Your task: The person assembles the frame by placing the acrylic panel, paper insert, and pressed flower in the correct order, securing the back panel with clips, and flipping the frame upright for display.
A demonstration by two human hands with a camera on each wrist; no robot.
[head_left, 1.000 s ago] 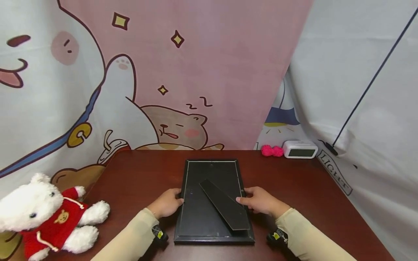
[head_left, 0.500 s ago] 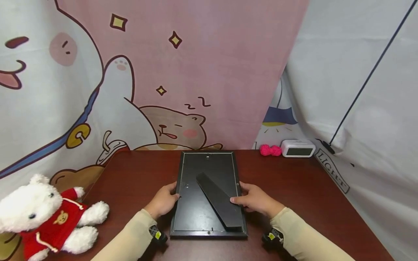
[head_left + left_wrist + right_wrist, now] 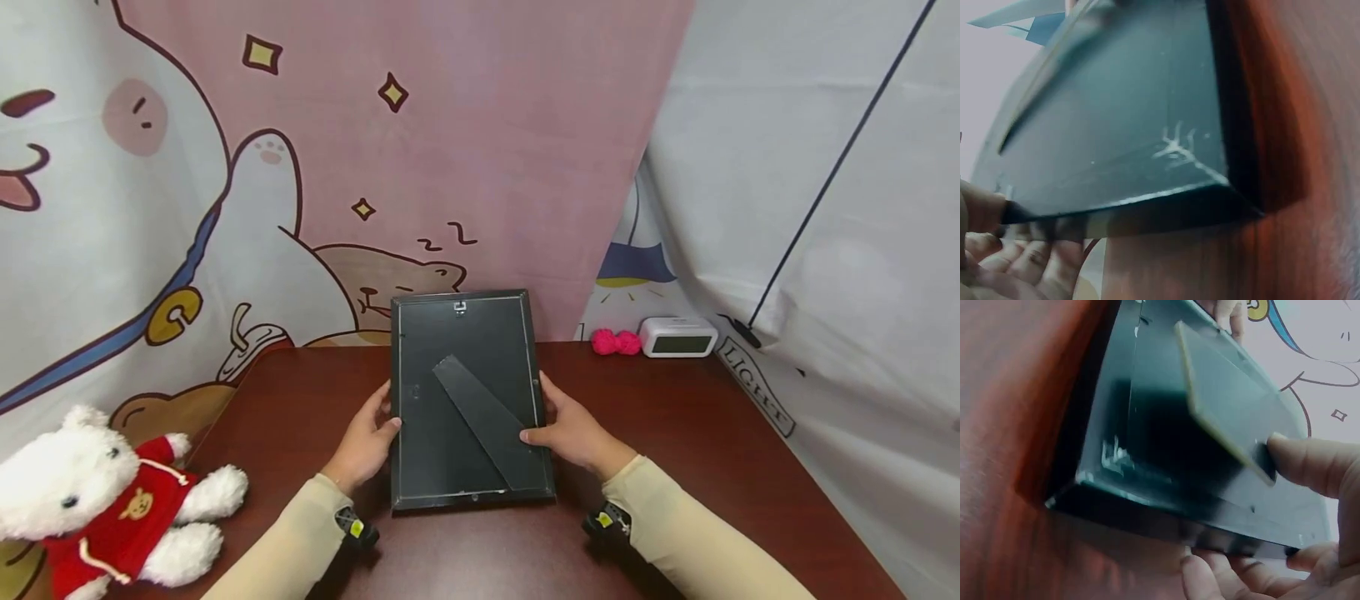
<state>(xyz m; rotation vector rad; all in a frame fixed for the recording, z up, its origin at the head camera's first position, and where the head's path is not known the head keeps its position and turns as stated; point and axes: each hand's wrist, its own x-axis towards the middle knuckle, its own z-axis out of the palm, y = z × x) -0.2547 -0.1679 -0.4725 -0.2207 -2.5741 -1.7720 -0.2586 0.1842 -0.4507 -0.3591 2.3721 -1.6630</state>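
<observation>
A black picture frame point(image 3: 427, 433) is tilted up, its back toward me, with a small metal hanger point(image 3: 461, 308) at the top. A slanted easel leg point(image 3: 483, 417) runs across that back. My left hand point(image 3: 365, 442) grips the left side, thumb on the back and fingers behind the edge. On the opposite side my right hand point(image 3: 573, 429) holds the frame, its thumb pressing the easel leg. In the right wrist view the leg point(image 3: 1229, 400) stands out a little from the backing. The frame's front is hidden.
On the brown table point(image 3: 315, 383), a white digital clock point(image 3: 679, 337) and a pink bow-shaped item point(image 3: 616, 342) stand at the back right. A white plush bear point(image 3: 127, 500) in a red sweater sits at the left. A cartoon-printed curtain point(image 3: 465, 167) hangs behind.
Both hands have raised the picture frame from lying nearly flat to a steep tilt, its top edge rising against the curtain. The easel leg now sits closer to the back.
</observation>
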